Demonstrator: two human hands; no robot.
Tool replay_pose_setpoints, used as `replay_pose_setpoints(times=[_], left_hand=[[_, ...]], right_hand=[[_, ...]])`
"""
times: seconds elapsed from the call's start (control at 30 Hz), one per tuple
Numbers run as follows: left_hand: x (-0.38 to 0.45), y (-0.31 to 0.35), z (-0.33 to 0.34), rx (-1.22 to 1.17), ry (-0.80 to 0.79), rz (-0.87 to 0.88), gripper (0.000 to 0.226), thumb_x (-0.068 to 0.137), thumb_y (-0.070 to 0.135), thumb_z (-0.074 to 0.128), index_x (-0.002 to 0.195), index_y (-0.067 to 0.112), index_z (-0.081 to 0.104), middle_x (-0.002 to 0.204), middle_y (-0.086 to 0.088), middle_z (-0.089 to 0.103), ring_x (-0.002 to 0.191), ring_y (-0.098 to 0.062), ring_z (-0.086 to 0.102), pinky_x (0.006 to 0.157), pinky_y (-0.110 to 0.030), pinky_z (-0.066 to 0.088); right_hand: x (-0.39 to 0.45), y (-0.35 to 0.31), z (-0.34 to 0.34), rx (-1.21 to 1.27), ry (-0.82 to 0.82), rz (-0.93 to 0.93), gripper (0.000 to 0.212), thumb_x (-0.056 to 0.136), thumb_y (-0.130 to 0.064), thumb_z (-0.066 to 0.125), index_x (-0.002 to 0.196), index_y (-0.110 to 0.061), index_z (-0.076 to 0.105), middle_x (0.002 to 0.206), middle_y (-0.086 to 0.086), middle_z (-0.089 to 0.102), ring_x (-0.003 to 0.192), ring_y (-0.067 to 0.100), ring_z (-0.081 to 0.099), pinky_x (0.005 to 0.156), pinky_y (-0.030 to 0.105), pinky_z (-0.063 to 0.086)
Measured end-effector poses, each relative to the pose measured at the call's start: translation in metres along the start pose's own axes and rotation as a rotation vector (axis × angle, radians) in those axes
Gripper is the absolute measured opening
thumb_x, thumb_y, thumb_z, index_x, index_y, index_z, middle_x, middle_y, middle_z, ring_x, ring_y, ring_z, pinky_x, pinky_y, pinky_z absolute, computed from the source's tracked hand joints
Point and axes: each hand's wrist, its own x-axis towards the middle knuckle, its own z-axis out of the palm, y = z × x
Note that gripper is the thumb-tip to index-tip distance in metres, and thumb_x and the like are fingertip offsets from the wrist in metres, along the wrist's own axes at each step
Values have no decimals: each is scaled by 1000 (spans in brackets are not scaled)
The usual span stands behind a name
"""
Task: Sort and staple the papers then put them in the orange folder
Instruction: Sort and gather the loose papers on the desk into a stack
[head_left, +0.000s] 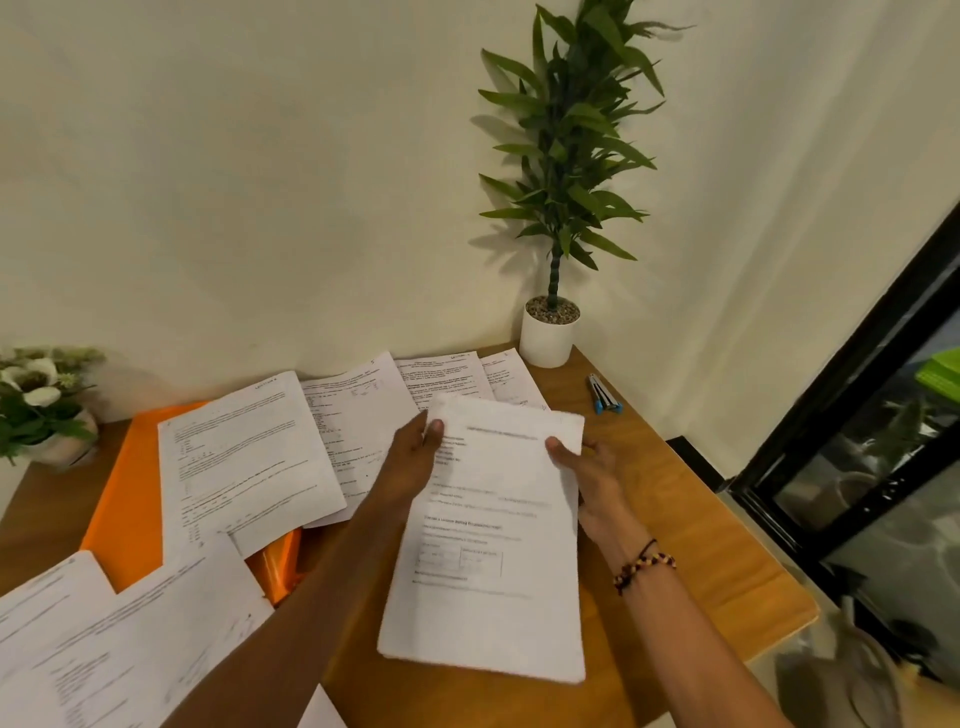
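- A flower pot (49, 415) with white blooms is sitting at the far left edge of the wooden table (691, 545).
- The orange folder (130, 499) is lying flat left of centre, with loose printed sheets (244, 462) lying over it and fanning along the wall.
- The left hand (415, 460) is gripping the upper left edge of a stack of papers (493, 545), thumb curling over the top sheet.
- The stack is being held above the table's middle, tilting toward the person.
- The right hand (592, 478) is pinching the stack's upper right edge, thumb on top, fingers underneath; a beaded bracelet (644, 569) is circling that wrist.
- A stapler (603, 395) is lying near the far right corner, just beside a white-potted plant (553, 327).
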Motion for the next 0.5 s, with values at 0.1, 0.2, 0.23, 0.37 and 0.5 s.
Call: replay_pose_setpoints(times=[0.1, 0.2, 0.23, 0.37, 0.5], left_hand=[[0, 24, -5, -208, 69, 12, 34, 104, 37, 49, 128, 16, 63, 116, -7, 75, 106, -29, 73, 87, -49, 60], [1, 51, -9, -268, 102, 69, 33, 104, 35, 50, 127, 15, 64, 116, -8, 75, 107, -27, 73, 87, -46, 60], [1, 60, -10, -293, 113, 81, 33, 104, 34, 51, 127, 15, 65, 116, -8, 75, 107, -27, 73, 88, -45, 60], [-1, 94, -14, -388, 108, 178, 36, 104, 33, 52, 124, 6, 64, 118, -16, 73, 107, -31, 71, 87, -44, 60], [-6, 119, -12, -311, 131, 228, 34, 97, 43, 53, 103, 14, 69, 97, -9, 77, 93, -28, 75, 80, -43, 63]], right_hand=[[-21, -17, 5, 15, -327, 80, 47, 86, 2, 74, 128, -10, 57, 122, 21, 71, 114, 43, 67, 100, 65, 49], [-32, -31, 14, -43, -373, -14, 49, 86, 4, 73, 133, -4, 58, 124, 21, 70, 114, 41, 67, 99, 60, 52], [-35, -38, 19, -48, -349, -69, 49, 86, 3, 74, 132, -3, 59, 123, 21, 70, 113, 41, 68, 97, 57, 54], [-46, -65, 37, -114, -252, -318, 40, 86, -2, 75, 124, -2, 63, 110, 13, 76, 98, 30, 75, 74, 37, 63], [-53, -77, 55, -157, -218, -476, 34, 90, -6, 73, 123, 0, 65, 113, 14, 75, 100, 28, 74, 83, 39, 62]])
